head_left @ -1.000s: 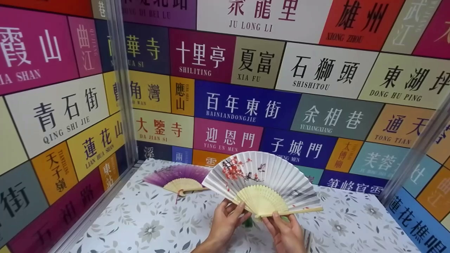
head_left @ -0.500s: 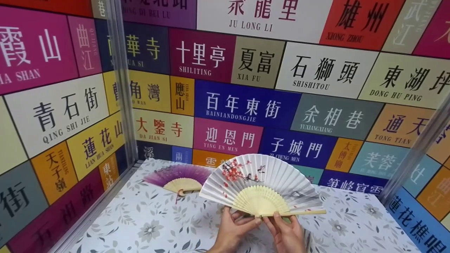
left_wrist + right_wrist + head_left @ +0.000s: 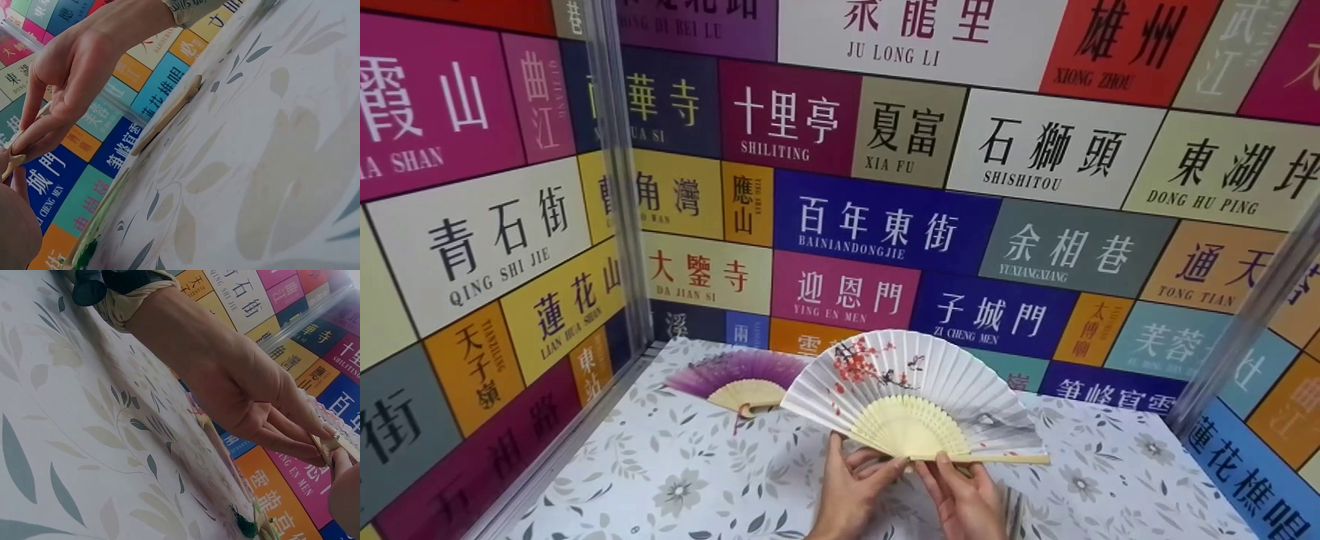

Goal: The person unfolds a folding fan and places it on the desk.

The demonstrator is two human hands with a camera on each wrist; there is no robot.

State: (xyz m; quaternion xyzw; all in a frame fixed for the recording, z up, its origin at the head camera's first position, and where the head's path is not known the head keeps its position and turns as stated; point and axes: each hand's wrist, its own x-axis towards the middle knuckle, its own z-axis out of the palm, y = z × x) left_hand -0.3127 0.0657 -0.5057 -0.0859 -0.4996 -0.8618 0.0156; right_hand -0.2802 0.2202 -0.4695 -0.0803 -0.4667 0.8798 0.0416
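Observation:
A white folding fan point(image 3: 911, 390), spread wide, shows red blossoms, birds and pale wooden ribs in the head view. My left hand point(image 3: 855, 484) pinches it close to the pivot, its thumb pointing right along the lower edge. From the right, my right hand point(image 3: 966, 491) grips the lower guard stick beside the pivot, thumb on top. The left wrist view shows the right hand point(image 3: 79, 73) at the fan's base; the right wrist view shows the left hand point(image 3: 236, 388) pinching there. Behind and left, a purple folding fan point(image 3: 746, 379) lies spread on the table.
White leaf-patterned cloth covers the table point(image 3: 682, 487). Ribbed edges of another object point(image 3: 1016, 514) show beside the right hand, mostly hidden. A dark green tassel point(image 3: 246, 524) lies on the cloth. Coloured sign-printed walls point(image 3: 885, 210) stand behind and at both sides.
The white fan has shifted slightly left and down, its left side spread a little wider. The left thumb has moved from the ribs toward the pivot. The right hand keeps its grip.

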